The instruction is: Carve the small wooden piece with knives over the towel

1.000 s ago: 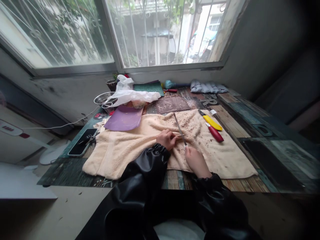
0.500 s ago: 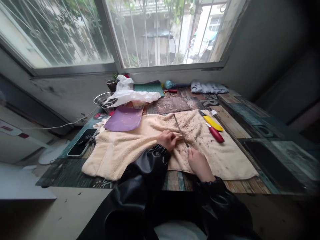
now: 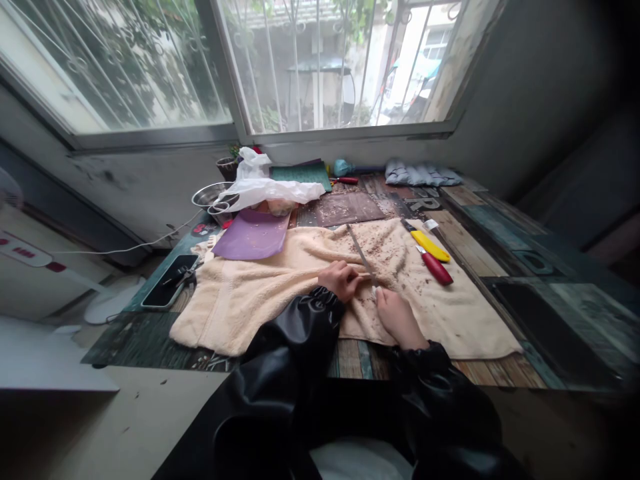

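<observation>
A cream towel (image 3: pixel 240 300) lies rumpled under both hands, with brown shavings (image 3: pixel 385 250) strewn over its right half. My right hand (image 3: pixel 400 319) is closed round the near end of a long, thin, dark metal file (image 3: pixel 358 245), which slants away to the upper left. Left of it, the fingers of my left hand (image 3: pixel 341 280) are pinched together on a small pale strip, mostly hidden by the fingers. The file's shaft crosses right at those fingertips. To the right on the towel rest a yellow-handled utility knife (image 3: pixel 431 245) and a red-handled tool (image 3: pixel 436 268).
A purple sheet (image 3: pixel 253 235) overlaps the towel's back left. Behind it are a white plastic bag (image 3: pixel 280 191), a metal bowl (image 3: pixel 207 195) and a green mat (image 3: pixel 303 175). A phone (image 3: pixel 170 281) with keys lies at the left edge. A grey padded pack (image 3: pixel 423 173) sits at the back right.
My right hand has moved slightly up and forward with the file, so more of the shaft lies past my left fingertips. My left hand keeps its pinch; the view has shifted slightly.
</observation>
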Demonstrator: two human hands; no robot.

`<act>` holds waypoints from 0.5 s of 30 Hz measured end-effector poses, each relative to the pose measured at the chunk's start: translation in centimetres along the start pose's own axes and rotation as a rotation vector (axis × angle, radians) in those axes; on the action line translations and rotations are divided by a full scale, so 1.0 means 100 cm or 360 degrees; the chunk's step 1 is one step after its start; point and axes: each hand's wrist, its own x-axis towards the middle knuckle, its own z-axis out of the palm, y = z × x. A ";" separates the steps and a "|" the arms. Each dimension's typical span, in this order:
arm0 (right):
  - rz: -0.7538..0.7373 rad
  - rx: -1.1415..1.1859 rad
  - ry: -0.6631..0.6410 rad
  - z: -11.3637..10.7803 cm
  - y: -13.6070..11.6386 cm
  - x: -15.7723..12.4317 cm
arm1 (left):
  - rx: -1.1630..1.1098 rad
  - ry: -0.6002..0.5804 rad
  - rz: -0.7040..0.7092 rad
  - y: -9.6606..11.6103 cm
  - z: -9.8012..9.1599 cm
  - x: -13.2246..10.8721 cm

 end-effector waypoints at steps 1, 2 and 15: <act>-0.0002 0.0009 0.0001 0.000 -0.002 0.003 | 0.0010 0.0004 -0.0006 0.000 0.000 -0.001; -0.0003 0.0012 0.0004 0.000 -0.004 0.005 | 0.0017 0.0008 -0.0018 0.000 0.001 -0.001; 0.0008 -0.0007 0.0017 -0.001 -0.008 0.002 | 0.0020 0.0039 -0.0110 0.000 0.000 0.004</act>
